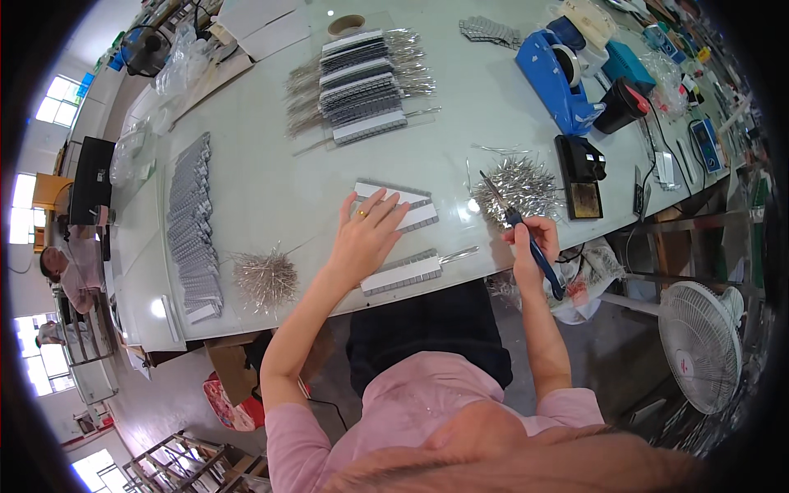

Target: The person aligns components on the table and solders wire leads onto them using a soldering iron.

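Note:
My right hand (534, 238) is closed around a blue-handled soldering iron (538, 255), its dark tip pointing away over a pile of loose silvery wire pins (522, 189). My left hand (370, 226) lies with fingers spread on a pair of flat strips, grey along the edges and white in the middle. Beyond the fingertips shows the farther strip (411, 191); the nearer strip (421, 217) sticks out to the right. Closer to the table edge rests another such strip (403, 274), with thin metal leads (460, 254) at its right end.
Stacked strips with wire leads (362, 90) stand at the back. Left are a long row of grey strips (193, 226) and a second pin pile (265, 279). To the right stand an iron holder (582, 164), a blue tape dispenser (555, 82) and a black cup (620, 107). A white fan (699, 345) stands below.

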The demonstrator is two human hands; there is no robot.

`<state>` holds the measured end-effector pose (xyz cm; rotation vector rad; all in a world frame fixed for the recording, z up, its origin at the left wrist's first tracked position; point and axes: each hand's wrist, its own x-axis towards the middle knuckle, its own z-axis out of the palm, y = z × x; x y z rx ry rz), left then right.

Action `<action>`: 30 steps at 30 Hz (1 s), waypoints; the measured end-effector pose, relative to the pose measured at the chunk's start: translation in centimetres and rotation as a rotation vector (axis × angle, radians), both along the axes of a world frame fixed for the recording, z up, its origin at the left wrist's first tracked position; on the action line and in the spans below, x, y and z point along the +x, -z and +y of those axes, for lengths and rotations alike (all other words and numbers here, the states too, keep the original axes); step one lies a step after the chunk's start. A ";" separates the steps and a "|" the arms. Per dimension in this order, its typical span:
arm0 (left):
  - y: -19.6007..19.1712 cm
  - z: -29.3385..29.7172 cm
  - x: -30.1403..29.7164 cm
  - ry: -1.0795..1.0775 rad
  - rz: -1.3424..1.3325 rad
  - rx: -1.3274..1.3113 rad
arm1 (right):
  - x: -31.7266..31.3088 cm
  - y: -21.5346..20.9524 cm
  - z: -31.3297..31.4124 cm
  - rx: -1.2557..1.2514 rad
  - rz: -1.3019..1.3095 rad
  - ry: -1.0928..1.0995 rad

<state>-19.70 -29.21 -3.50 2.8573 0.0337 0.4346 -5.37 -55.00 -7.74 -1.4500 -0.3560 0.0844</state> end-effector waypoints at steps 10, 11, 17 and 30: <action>0.6 1.9 3.2 -0.090 -0.073 -0.017 | 0.2 0.7 -0.2 0.026 -0.015 -0.011; 0.6 2.2 3.4 -0.090 -0.072 -0.014 | 0.3 0.7 0.0 0.027 -0.018 -0.013; 0.5 2.3 3.4 -0.091 -0.113 0.008 | 0.0 0.0 0.3 -0.009 -0.027 -0.011; 0.2 -5.2 3.4 0.098 -0.047 -0.006 | -0.1 -0.1 0.2 0.019 -0.012 0.044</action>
